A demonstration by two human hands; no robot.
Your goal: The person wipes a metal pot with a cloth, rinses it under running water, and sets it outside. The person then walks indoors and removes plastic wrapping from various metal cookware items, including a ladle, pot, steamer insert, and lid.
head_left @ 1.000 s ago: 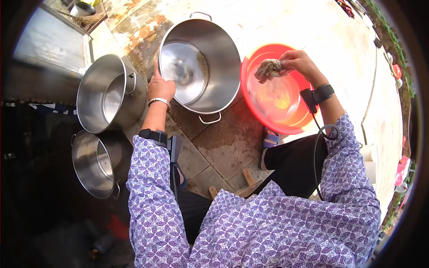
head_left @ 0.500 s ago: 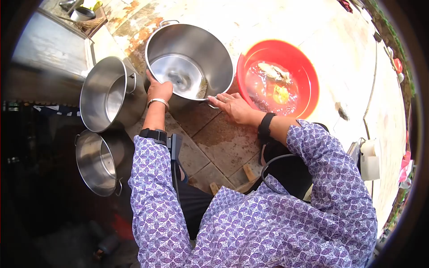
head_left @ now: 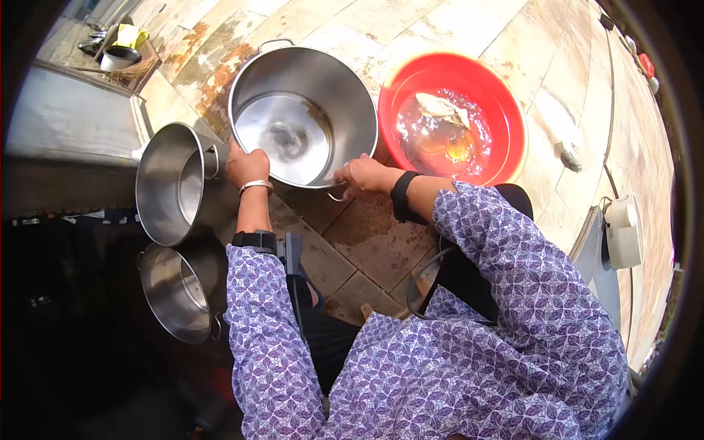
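A large steel pot point(head_left: 352, 95) stands tilted in front of me, its open mouth toward me and its inner base wet. My left hand point(head_left: 248, 167) grips the pot's rim at the lower left. At the lower right of the rim, beside a wire handle, my right hand point(head_left: 361, 176) is closed on the pot. To the right is a red basin point(head_left: 515, 132) of water. A pale cloth point(head_left: 440, 108) lies in that water, with something yellow-orange point(head_left: 458, 149) below it.
Two more steel pots, an upper one point(head_left: 165, 183) and a lower one point(head_left: 172, 293), lie on the left. A dark-rimmed small pot point(head_left: 119, 59) sits at the upper left. A white container point(head_left: 623, 233) is at the right, and a small grey object point(head_left: 570, 156) lies on the paving.
My right hand has let the cloth go into the basin and moved left onto the large pot. The pot has shifted left in view. My left hand still holds its rim.
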